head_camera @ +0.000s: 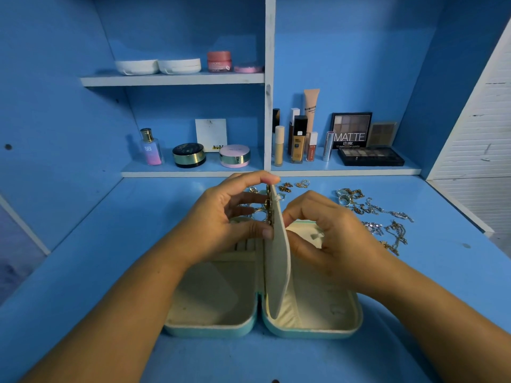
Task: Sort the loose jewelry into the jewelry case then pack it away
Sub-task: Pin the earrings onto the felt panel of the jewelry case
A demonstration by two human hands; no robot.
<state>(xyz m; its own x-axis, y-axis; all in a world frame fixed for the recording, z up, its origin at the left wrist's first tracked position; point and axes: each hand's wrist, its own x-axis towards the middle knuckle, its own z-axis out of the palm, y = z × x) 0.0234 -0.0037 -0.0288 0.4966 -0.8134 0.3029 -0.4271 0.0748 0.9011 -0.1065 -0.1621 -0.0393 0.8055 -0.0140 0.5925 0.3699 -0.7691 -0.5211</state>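
Observation:
A teal jewelry case (210, 327) with cream lining lies open flat on the blue desk. Its cream middle flap (279, 261) stands upright. My left hand (221, 217) pinches the flap's top and near edge, where gold earrings (267, 201) hang on its left face. On the flap's right side, my right hand (329, 233) has curled fingertips against the back of the flap; what they pinch is hidden. Loose rings (258, 215) lie behind my left hand. Gold earrings (293, 186) and a tangle of chains and necklaces (378, 217) lie at the right rear.
A low shelf (271, 170) behind the case carries perfume, compacts, foundation bottles and eyeshadow palettes (370, 156). An upper shelf (171, 78) holds white lids and a pink jar. A white slatted panel (475, 139) borders the desk's right side.

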